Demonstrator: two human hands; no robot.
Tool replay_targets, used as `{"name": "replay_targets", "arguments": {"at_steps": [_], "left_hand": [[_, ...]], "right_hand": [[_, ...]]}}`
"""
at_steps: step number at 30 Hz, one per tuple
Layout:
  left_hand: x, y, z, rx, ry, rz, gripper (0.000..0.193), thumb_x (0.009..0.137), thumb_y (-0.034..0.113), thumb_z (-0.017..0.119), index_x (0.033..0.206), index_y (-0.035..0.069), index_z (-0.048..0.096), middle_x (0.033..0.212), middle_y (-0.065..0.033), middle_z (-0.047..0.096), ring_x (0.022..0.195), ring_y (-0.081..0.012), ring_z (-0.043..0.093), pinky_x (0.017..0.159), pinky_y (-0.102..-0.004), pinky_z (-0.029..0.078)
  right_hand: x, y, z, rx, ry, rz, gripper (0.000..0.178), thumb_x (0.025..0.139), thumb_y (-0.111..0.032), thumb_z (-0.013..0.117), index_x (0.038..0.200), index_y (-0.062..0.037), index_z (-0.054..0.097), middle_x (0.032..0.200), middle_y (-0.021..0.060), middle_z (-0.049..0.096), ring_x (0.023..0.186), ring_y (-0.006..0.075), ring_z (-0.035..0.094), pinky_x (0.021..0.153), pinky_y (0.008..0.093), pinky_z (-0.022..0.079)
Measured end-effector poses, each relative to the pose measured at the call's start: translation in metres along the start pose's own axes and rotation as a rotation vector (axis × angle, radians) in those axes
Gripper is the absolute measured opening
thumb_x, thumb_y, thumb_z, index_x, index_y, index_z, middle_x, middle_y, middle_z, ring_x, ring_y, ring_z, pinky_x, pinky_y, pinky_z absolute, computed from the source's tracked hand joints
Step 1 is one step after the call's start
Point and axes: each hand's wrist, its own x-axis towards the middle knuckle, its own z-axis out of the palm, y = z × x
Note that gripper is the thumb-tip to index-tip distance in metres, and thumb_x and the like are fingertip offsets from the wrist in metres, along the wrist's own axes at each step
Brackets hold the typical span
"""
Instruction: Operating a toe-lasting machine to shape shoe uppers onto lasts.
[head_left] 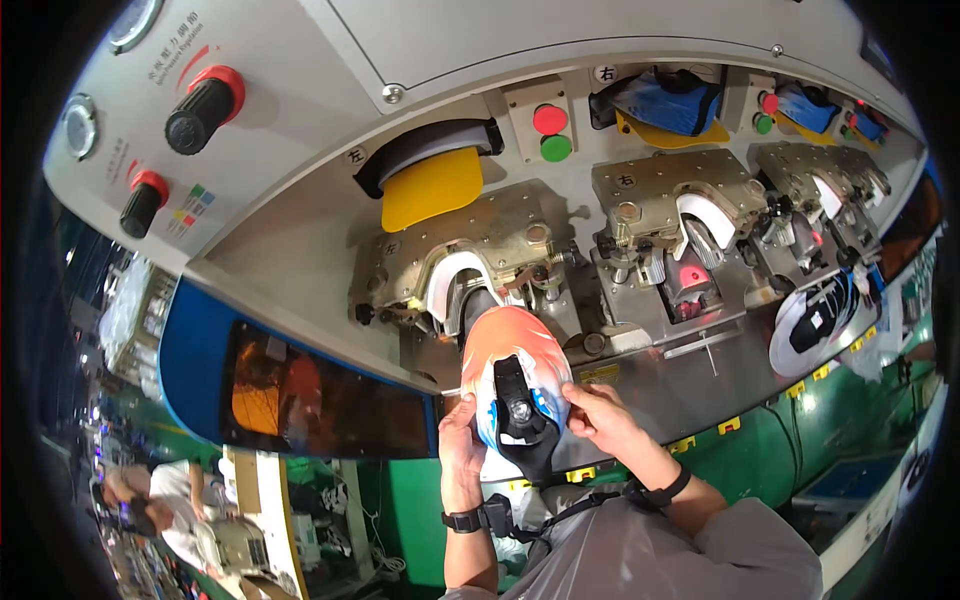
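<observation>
An orange, white and blue shoe upper [512, 338] with a black opening lies between my hands. Its orange end meets the curved white lining of the left metal mould clamp [505, 222]; how far it reaches inside is hidden. My left hand [460, 438] grips the upper's left edge, thumb towards it. On the opposite edge, my right hand [604, 416] pinches the upper between thumb and fingers. Both hands are near the blue, dark-collared end.
Right of this station stand more metal clamps [680, 190]. Red [549, 119] and green [556, 148] buttons sit behind. A yellow pad [432, 190] hangs above the left clamp. White-soled shoe parts [800, 325] lie far right. Another person [175, 505] works at lower left.
</observation>
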Motion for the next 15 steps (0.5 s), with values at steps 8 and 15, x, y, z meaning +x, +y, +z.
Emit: {"name": "replay_targets", "arguments": {"at_steps": [8,15], "left_hand": [[0.057,0.031,-0.017,0.071,0.022,0.073,0.032,0.091,0.018,0.07,0.113,-0.004,0.065,0.102,-0.0068,0.069,0.088,-0.0147,0.066,0.077,-0.028,0.054],[0.074,0.034,-0.018,0.02,0.085,0.035,0.022,0.096,0.019,0.063,0.104,-0.002,0.064,0.1,-0.0052,0.068,0.084,-0.0141,0.065,0.072,-0.0295,0.055]], "right_hand": [[0.049,0.01,0.038,-0.046,0.152,-0.162,0.026,0.094,-0.028,0.066,0.084,-0.0052,0.058,0.066,-0.0011,0.052,0.045,0.0075,0.043,0.037,0.0227,0.026],[0.06,0.017,0.045,-0.11,0.311,-0.243,0.03,0.094,-0.03,0.066,0.085,-0.0016,0.063,0.058,0.0001,0.052,0.037,0.0085,0.047,0.031,0.0231,0.031]]}}
